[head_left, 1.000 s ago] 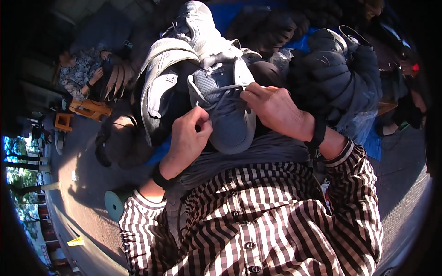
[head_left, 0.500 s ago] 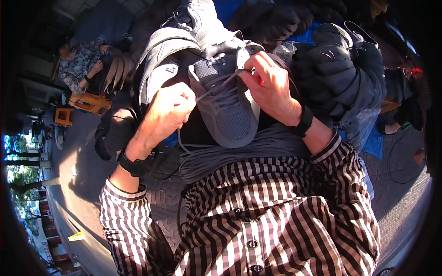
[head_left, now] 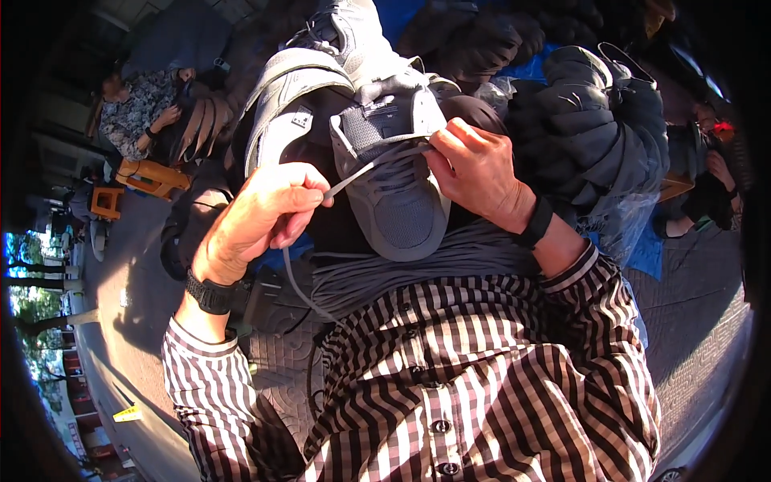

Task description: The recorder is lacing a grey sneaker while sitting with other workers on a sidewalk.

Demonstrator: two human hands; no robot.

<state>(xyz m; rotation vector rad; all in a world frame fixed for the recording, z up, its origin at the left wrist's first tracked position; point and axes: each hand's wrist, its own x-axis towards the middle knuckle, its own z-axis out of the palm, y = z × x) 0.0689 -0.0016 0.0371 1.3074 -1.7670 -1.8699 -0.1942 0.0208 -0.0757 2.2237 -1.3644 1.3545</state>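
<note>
A grey mesh sneaker (head_left: pixel 407 218) rests on my lap, toe toward me. Its flat grey shoelace (head_left: pixel 353 181) runs taut from the shoe's eyelets to my left hand (head_left: pixel 277 207), which pinches it between thumb and fingers. The loose part of that lace hangs below the left hand and curves toward my shirt. At the shoe's right eyelet edge, my right hand (head_left: pixel 482 169) is closed on the lace. A thick bundle of grey laces (head_left: pixel 385 277) lies across my lap, in front of the toe.
More grey shoes (head_left: pixel 277 104) lie just beyond on the left and far side. A large stack of dark shoe pieces (head_left: pixel 590 128) stands at right, near clear plastic and blue sheeting (head_left: pixel 642 249). At far left a person (head_left: pixel 132 112) sits by orange stools (head_left: pixel 152 178).
My left hand has moved left and slightly down, drawing the lace out straight from the shoe. My right hand has shifted slightly right and down, still gripping the lace.
</note>
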